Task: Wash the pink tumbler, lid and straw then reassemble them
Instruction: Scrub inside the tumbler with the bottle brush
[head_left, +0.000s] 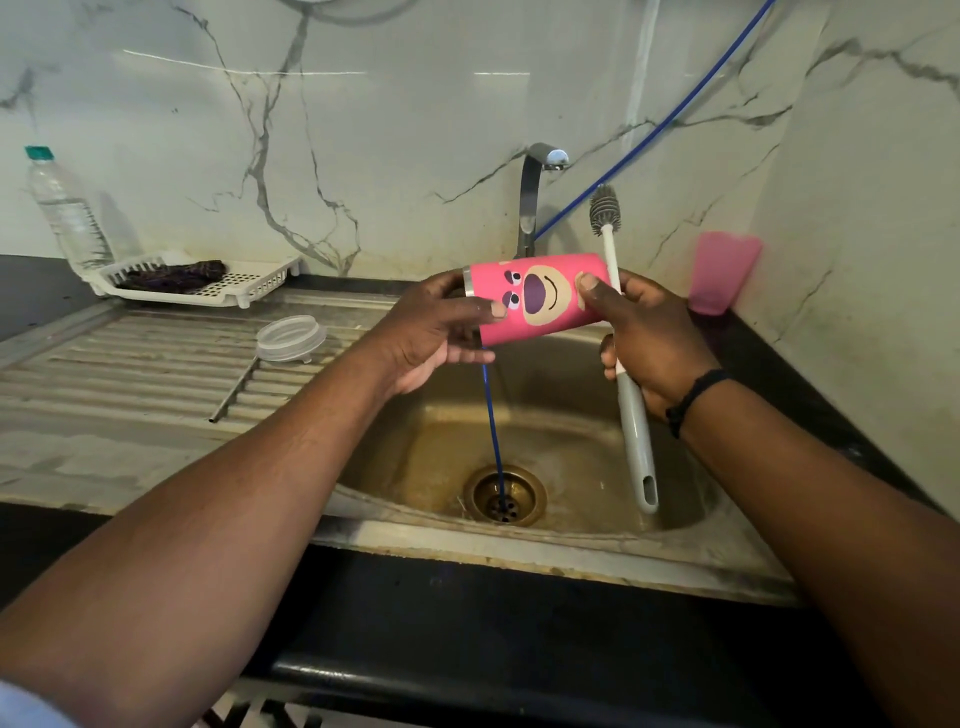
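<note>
Both my hands grip the pink tumbler (537, 297) sideways over the sink (571, 467), left hand (441, 332) at its rim, right hand (644, 332) also clasping the bottle brush (621, 332); only a bear face, no readable writing.

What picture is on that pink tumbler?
A cartoon bear face, tan muzzle with a purple nose, on the pink tumbler; the head view shows it plainly.

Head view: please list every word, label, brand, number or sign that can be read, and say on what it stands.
No readable text anywhere in this view.
pink tumbler: only a cartoon bear face, no letters.
water bottle: no label or print can be made out.
bottle brush, clear lid, pink cup: no visible markings.
</note>
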